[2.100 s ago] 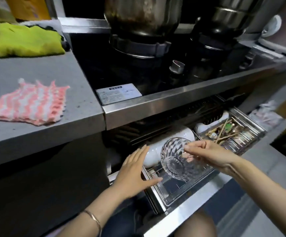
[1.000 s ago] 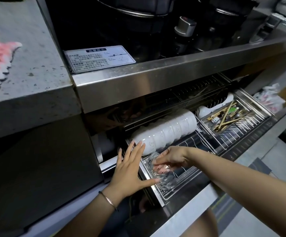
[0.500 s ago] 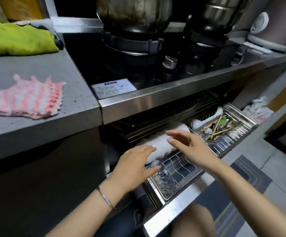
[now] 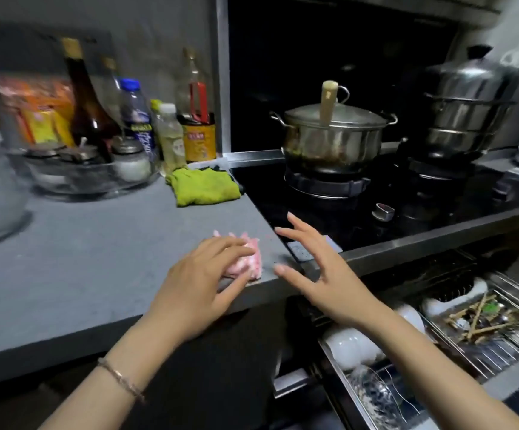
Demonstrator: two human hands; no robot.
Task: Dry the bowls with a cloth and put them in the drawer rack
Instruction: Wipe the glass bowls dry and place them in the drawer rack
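the pink cloth point(image 4: 250, 263) lies at the edge of the counter point(image 4: 97, 259), under the loosely laid fingers of the left hand point(image 4: 202, 283), not pinched. the right hand point(image 4: 323, 271) is spread beside it, empty. judged soft and light, the cloth is best gathered at its middle. a fragile glass bowl point(image 4: 376, 395) is seen in the drawer rack point(image 4: 500, 358).

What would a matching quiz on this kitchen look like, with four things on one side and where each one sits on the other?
Things
1. pink cloth
2. green cloth
3. glass bowl
4. lidded steel pot

Places
A. on a burner of the hob
B. in the open drawer rack
C. at the front edge of the counter, under the fingers of the left hand
D. on the counter beside the hob's back left corner

Pairs: 1-C, 2-D, 3-B, 4-A
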